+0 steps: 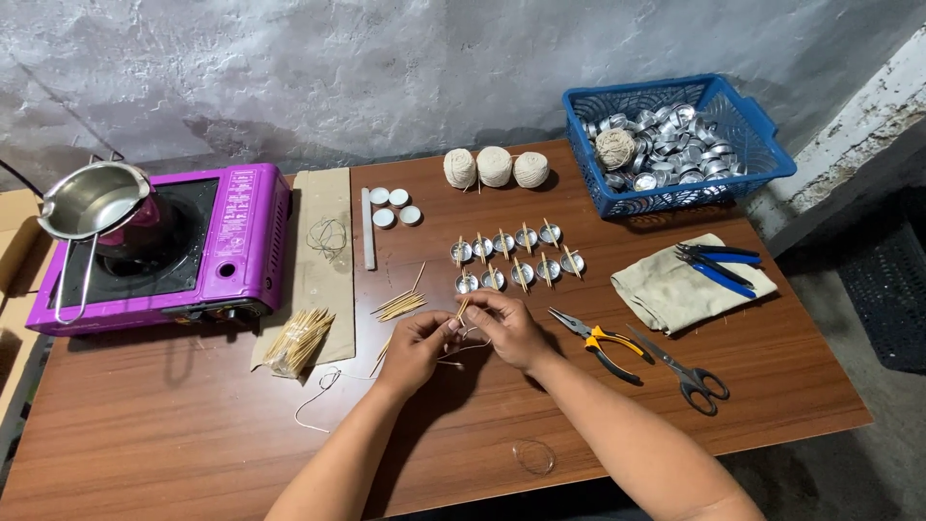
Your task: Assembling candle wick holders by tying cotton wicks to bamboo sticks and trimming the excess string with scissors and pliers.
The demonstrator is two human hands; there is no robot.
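While a steel pot [92, 198] sits on the purple portable stove [164, 251] at the far left of our desk [193, 425], a bundle of wooden sticks [299, 340] lies on brown paper [313, 280] just right of the stove. Near the middle our left hand [415, 349] and right hand [506, 328] meet, fingertips almost touching. Both pinch narrowly on a thin wooden stick [462, 309] with a length of pale string [458, 355] trailing beneath the hands; exactly which fingers grip which we cannot tell. Loose sticks [398, 307] lie just left of the hands, and two rows of small metal cups [516, 256], each with a stick across it, stand just beyond them. Three string balls [495, 168] sit farther back. Right of our right hand lie yellow-handled pliers [603, 342] and scissors [685, 371], then a cloth [666, 285] bearing blue-handled pliers [719, 262]. A blue basket [762, 159] of cups stands at the far right corner.
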